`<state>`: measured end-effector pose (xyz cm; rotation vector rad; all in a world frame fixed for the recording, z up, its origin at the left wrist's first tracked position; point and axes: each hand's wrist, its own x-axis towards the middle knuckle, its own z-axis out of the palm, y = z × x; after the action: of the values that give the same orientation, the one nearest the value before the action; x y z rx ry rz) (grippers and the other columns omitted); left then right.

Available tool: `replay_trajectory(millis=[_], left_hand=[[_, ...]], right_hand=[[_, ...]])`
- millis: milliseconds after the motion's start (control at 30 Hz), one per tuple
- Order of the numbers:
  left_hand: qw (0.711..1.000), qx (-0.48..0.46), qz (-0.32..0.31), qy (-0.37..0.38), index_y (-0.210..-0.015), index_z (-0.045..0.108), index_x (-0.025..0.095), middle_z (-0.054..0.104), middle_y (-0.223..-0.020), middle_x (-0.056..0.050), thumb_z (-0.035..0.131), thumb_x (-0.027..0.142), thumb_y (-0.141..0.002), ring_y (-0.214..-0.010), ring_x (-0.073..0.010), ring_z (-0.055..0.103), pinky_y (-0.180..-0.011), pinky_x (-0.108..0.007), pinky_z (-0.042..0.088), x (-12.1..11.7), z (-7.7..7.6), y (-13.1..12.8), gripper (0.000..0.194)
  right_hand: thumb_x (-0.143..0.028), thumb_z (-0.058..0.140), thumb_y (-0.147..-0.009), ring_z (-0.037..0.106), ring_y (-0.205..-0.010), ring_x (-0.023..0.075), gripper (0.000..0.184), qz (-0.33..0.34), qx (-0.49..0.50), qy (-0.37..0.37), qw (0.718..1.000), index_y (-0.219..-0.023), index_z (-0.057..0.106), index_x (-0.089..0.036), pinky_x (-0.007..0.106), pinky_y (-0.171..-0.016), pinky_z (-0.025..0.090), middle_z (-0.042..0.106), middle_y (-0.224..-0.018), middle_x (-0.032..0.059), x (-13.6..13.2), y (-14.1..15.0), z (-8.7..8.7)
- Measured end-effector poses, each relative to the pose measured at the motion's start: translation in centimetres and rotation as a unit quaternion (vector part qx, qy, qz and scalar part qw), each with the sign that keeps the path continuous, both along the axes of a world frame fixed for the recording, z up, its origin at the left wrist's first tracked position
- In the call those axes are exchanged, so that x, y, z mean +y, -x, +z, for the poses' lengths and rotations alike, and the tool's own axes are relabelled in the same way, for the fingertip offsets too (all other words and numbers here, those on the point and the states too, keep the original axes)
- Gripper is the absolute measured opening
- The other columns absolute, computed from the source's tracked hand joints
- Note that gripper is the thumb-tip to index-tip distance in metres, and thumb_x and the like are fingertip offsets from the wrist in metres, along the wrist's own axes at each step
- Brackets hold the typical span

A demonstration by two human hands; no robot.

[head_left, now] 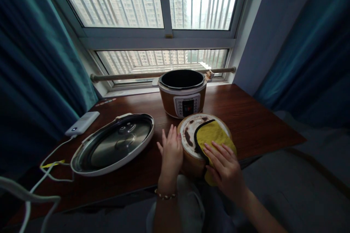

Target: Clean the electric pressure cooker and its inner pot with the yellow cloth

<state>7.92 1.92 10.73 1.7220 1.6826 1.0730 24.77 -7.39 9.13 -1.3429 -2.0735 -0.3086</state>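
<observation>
A round tan piece with a stained white top [188, 127] sits at the table's front edge; brown patches mark its surface, and I cannot tell exactly what it is. My left hand [172, 149] rests against its left side, fingers stretched out and somewhat apart. On its right half lies a yellow cloth [214, 133] with black edging, part of it hanging over the front. My right hand [224, 167] holds this cloth against the top, fingers laid over it. Just behind stands a rice cooker body [169, 100], uncovered, with a dark pot inside and a control panel facing me.
Left on the wooden table [254, 123] lies a large round lid [95, 168], its shiny inside facing up. Beyond it a white power bank [83, 123] has a white cable [56, 149] plugged in. A window [128, 38] and curtains [54, 43] bound the table.
</observation>
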Motion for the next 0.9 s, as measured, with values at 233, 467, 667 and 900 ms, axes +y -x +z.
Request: replay_trajectory(millis=[233, 467, 667, 900], left_hand=[[1.000, -0.023, -0.004, 0.003, -0.121, 0.054, 0.026, 0.042, -0.138, -0.003, 0.039, 0.032, -0.086, -0.136, -0.0283, 0.016, -0.105, -0.057, -0.007, 0.2, -0.4, 0.2, 0.038], [1.000, -0.026, -0.013, -0.002, -0.117, 0.057, 0.029, 0.045, -0.136, -0.003, 0.040, 0.032, -0.086, -0.136, -0.0279, 0.017, -0.104, -0.058, -0.009, 0.4, -0.3, 0.3, 0.036], [0.998, 0.056, -0.020, 0.031, -0.127, 0.049, 0.024, 0.039, -0.141, -0.003, 0.029, 0.031, -0.090, -0.136, -0.0278, 0.016, -0.105, -0.061, 0.002, 0.2, 0.1, 0.3, 0.042], [0.983, 0.175, -0.001, 0.049, -0.132, 0.041, 0.018, 0.033, -0.144, -0.002, 0.020, 0.029, -0.092, -0.136, -0.0266, 0.015, -0.104, -0.062, 0.013, 0.1, 0.3, 0.4, 0.047]], right_hand=[[-0.026, 0.041, -0.089, 0.042, -0.123, 0.0204, 0.036, -0.085, 0.188, 0.042, 0.978, -0.121, 0.055, -0.021, 0.041, -0.103, 0.033, 0.058, -0.122, 0.0037, 2.7, -4.1, -0.3], [-0.036, 0.039, -0.091, 0.043, -0.124, 0.0193, 0.035, 0.104, 0.222, 0.196, 0.950, -0.116, 0.059, -0.022, 0.042, -0.103, 0.034, 0.058, -0.121, 0.0034, 10.2, -7.9, 2.6], [-0.035, 0.040, -0.090, 0.049, -0.118, 0.0162, 0.036, 0.230, 0.095, 0.201, 0.947, -0.119, 0.057, -0.024, 0.035, -0.102, 0.037, 0.057, -0.124, 0.0014, 16.0, -6.4, 4.4], [-0.038, 0.030, -0.092, 0.045, -0.120, 0.0224, 0.051, 0.139, -0.110, 0.273, 0.946, -0.137, 0.035, -0.014, 0.035, -0.100, 0.035, 0.043, -0.136, 0.0119, 18.5, -4.4, 4.7]])
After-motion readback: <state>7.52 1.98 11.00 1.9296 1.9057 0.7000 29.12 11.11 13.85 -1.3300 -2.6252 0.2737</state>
